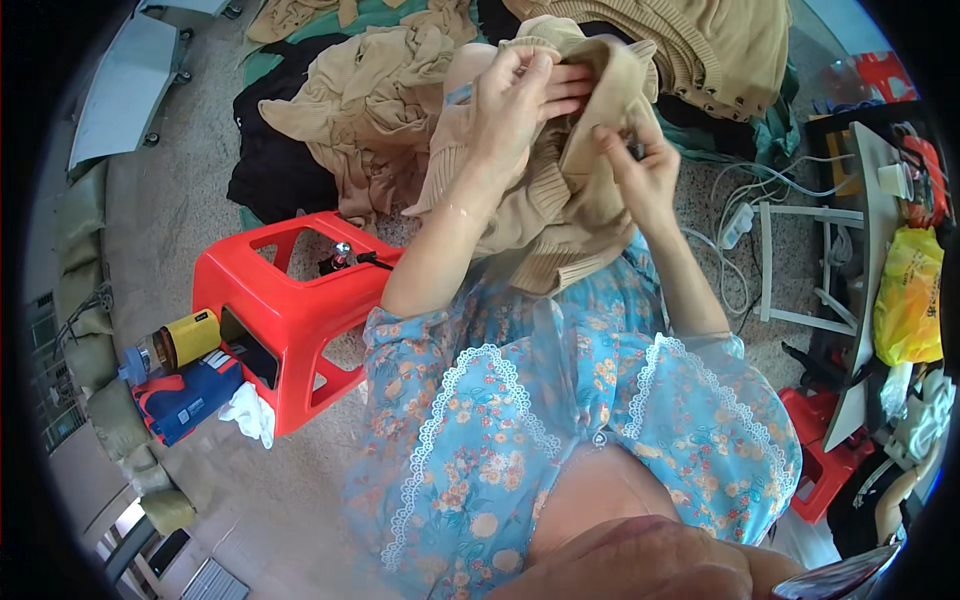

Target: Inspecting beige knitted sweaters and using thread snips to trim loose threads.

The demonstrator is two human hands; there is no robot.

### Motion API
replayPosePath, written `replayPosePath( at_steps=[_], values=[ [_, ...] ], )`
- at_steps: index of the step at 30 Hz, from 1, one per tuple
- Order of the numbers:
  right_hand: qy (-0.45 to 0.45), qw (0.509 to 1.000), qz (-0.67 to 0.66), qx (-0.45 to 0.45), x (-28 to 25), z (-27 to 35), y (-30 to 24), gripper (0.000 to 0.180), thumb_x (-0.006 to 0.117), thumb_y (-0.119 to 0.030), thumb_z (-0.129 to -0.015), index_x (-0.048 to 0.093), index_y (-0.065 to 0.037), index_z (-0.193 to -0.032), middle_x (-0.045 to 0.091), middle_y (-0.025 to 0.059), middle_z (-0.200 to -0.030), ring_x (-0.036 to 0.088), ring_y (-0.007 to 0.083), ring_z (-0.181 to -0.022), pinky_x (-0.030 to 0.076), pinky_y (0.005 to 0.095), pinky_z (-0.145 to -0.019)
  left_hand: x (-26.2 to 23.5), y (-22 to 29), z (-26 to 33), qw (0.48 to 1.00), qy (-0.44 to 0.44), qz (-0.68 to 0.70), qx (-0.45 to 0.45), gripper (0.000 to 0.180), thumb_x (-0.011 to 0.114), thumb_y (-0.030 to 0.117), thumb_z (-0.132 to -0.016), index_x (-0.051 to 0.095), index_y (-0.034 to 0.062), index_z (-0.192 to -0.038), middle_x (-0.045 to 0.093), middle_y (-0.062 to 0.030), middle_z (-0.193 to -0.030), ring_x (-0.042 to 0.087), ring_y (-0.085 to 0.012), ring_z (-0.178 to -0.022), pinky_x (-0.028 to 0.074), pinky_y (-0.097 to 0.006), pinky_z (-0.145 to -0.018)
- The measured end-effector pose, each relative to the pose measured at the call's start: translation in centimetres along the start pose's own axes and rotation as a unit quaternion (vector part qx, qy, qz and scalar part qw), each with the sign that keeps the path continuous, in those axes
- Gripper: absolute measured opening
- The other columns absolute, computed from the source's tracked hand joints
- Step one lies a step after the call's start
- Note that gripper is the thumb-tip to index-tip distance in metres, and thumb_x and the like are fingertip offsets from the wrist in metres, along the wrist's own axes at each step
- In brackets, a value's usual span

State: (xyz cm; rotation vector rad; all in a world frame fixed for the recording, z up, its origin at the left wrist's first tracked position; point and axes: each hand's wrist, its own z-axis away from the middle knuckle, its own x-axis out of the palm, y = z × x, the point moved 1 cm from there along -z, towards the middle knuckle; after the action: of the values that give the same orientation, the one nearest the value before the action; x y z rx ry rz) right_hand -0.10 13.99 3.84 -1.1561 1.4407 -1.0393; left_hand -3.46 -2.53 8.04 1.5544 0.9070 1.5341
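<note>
Holding item: tan knit garment (pixel 560 215), raised over the lap; left hand (pixel 515 105) fingers clamp its folded edge taut, right hand (pixel 640 165) fingers pinch the fabric beside, for close work.

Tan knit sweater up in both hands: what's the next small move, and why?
Probably hold steady with the left hand and let the right hand work at the fold it pinches. Both hands grip the tan knit sweater raised over the lap, the right fingers closed on a small dark item at its edge; what that item is cannot be told.
</note>
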Motion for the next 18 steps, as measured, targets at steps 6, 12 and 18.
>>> replayPosePath(
  at_steps=[6, 12, 18],
  values=[
    [-0.015, 0.942, -0.332, 0.054, -1.1, -3.6, -4.7, 0.015, 0.066, -0.015, -0.087, 0.059, -0.007, -0.077, 0.047, -0.0059, -0.058, 0.038, 0.0025, -0.043, 0.03, 0.0203, -0.038, -1.5, -2.2, 4.9, 0.982, -0.034, -0.183, 0.018, 0.036, 0.045, 0.033, -0.1, 0.056, 0.0002, -0.109, 0.064, -0.0096, -0.102, 0.062, -0.0157, -0.091, 0.051, -0.03, -0.08],
    [-0.069, 0.921, -0.379, 0.055, 0.4, -4.0, -5.1, 0.019, 0.06, -0.013, -0.092, 0.053, -0.009, -0.075, 0.043, -0.0062, -0.056, 0.031, 0.0023, -0.04, 0.028, 0.0207, -0.038, -1.7, -3.4, 6.2, 0.993, -0.032, -0.041, -0.11, 0.068, 0.062, 0.045, -0.088, 0.038, 0.0022, -0.135, 0.049, -0.0095, -0.127, 0.054, -0.018, -0.106, 0.052, -0.031, -0.079],
    [-0.072, 0.919, -0.384, 0.055, 1.2, -4.3, -4.1, 0.015, 0.06, -0.016, -0.092, 0.055, -0.006, -0.082, 0.045, -0.0047, -0.058, 0.031, 0.0017, -0.041, 0.028, 0.0206, -0.039, -1.2, -3.9, 6.6, 0.983, -0.018, -0.16, 0.092, 0.07, 0.069, -0.007, -0.076, 0.035, 0.0031, -0.136, 0.048, -0.0099, -0.127, 0.058, -0.0195, -0.103, 0.054, -0.029, -0.081]
  ],
)
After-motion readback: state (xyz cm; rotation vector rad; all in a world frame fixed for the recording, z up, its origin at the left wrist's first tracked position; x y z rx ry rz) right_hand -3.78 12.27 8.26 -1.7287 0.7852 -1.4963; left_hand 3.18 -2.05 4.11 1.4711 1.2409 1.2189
